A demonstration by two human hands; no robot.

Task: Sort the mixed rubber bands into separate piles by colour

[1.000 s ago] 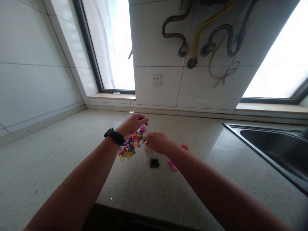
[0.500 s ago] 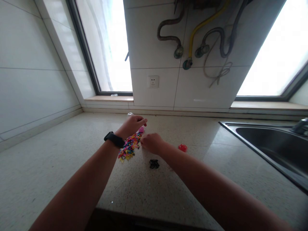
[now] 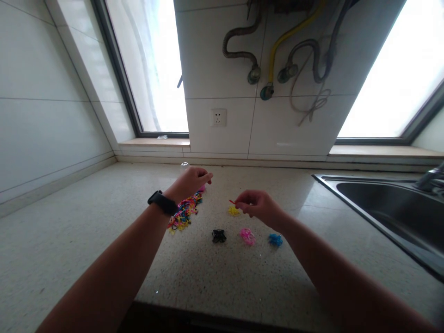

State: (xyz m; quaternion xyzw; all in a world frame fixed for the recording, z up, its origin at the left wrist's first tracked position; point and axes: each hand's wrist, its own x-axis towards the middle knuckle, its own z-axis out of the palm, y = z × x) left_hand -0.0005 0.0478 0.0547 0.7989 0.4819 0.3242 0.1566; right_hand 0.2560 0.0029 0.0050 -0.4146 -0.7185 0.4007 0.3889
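Observation:
My right hand [image 3: 255,206] pinches a small red rubber band [image 3: 232,202] above the counter, just over a yellow pile [image 3: 233,211] of bands. My left hand [image 3: 194,179], wearing a black watch [image 3: 162,202], is closed at the fingertips; what it may hold is too small to make out. Below and beside it lies a mixed heap of coloured rubber bands [image 3: 185,212], with a pink thing [image 3: 202,188] at its far end, partly hidden. Sorted by colour, a black pile [image 3: 218,236], a pink pile [image 3: 247,236] and a blue pile [image 3: 275,239] lie nearer me.
A clear container [image 3: 185,165] stands behind my left hand, mostly hidden. To the right, a steel sink [image 3: 328,185] with a faucet [image 3: 430,179] is set into the speckled counter [image 3: 194,277]. Hoses, valves and a socket [image 3: 218,117] are on the tiled wall behind.
My right hand has moved right from the mixed heap, carrying a red band. Yellow, pink and blue piles have come into view, while the red pile is now hidden. My left hand has barely moved.

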